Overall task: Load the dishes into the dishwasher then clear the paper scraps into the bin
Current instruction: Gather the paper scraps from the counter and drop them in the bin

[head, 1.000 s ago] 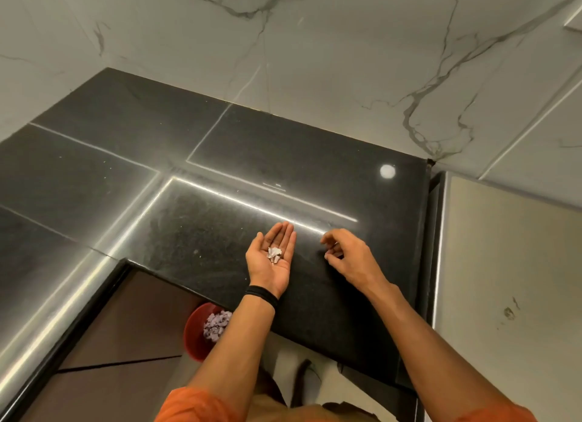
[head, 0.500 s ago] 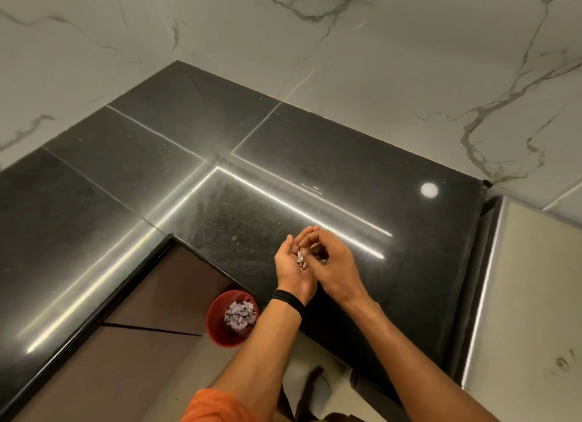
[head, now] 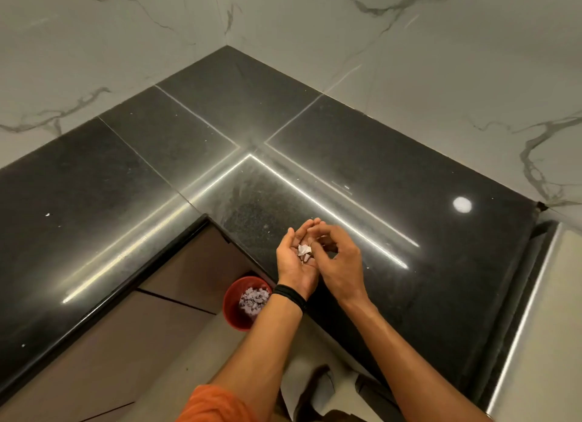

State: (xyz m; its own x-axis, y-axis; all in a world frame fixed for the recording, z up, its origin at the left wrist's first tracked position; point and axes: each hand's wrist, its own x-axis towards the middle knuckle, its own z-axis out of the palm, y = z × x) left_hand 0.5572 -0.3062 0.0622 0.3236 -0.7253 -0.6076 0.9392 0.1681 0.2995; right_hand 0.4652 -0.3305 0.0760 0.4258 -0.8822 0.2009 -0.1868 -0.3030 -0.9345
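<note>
Since a second ago our right hand [head: 338, 264] has left the black countertop [head: 378, 169]; the red bin [head: 231, 308] stands below, ready for tipping; our left hand [head: 291, 261], cupped and unclenched, serves as tray; the right curls over it, pinching or not we cannot tell; paper scraps [head: 304, 252] lie in that palm.

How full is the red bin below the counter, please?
Partly filled: the red bin holds a heap of pale paper scraps, and bare red inner wall shows beside them. How deep the heap is cannot be told.
</note>
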